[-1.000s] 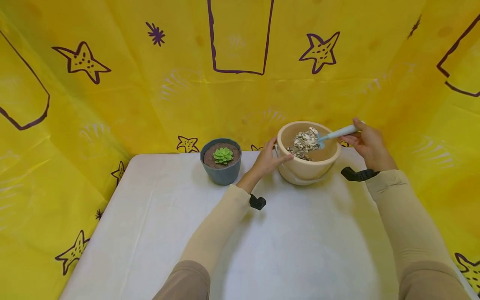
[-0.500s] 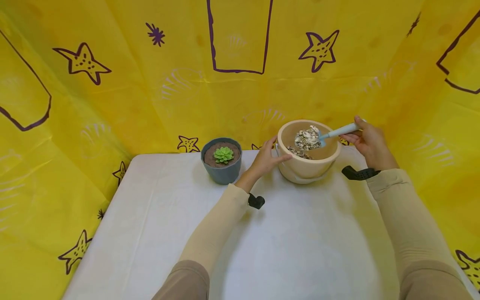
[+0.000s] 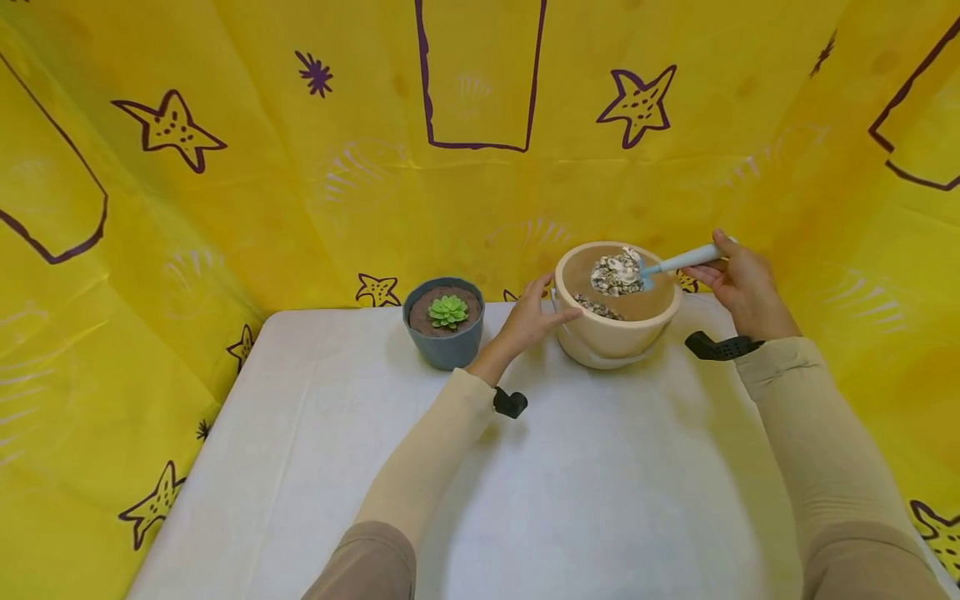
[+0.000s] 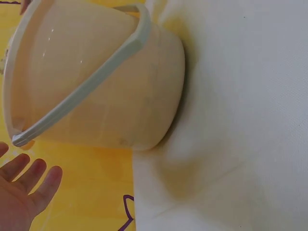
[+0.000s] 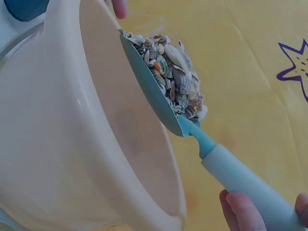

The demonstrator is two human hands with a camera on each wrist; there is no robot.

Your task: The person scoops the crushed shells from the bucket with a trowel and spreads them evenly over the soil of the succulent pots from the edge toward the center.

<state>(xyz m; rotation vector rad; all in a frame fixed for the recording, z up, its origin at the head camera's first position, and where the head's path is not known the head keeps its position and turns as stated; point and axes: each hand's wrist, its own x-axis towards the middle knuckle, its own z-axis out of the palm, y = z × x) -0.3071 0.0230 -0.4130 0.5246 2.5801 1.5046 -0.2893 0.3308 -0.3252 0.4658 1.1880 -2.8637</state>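
Observation:
My right hand [image 3: 750, 287] holds the pale blue handle of a trowel [image 5: 250, 180] with thumb and fingers. A heap of small seashells [image 5: 173, 77] fills its blade, which is over the mouth of a cream bucket [image 3: 611, 340]. More shells [image 3: 596, 307] show inside the bucket near its left wall. My left hand [image 3: 528, 321] is at the bucket's left rim, thumb toward the front, fingers toward the back. In the left wrist view its fingers [image 4: 48, 185] are spread and straight, beside the bucket near the end of the bucket's handle [image 4: 84, 91], which hangs down.
A grey-blue pot [image 3: 446, 350] with brown soil and a green succulent [image 3: 447, 311] stands left of my left hand. The white-covered table [image 3: 600, 500] meets a yellow printed backdrop [image 3: 480, 200] right behind the bucket and pot.
The loaded trowel has risen slightly and shifted a little right over the bucket. My left hand stays at the rim, and the bucket has hardly moved.

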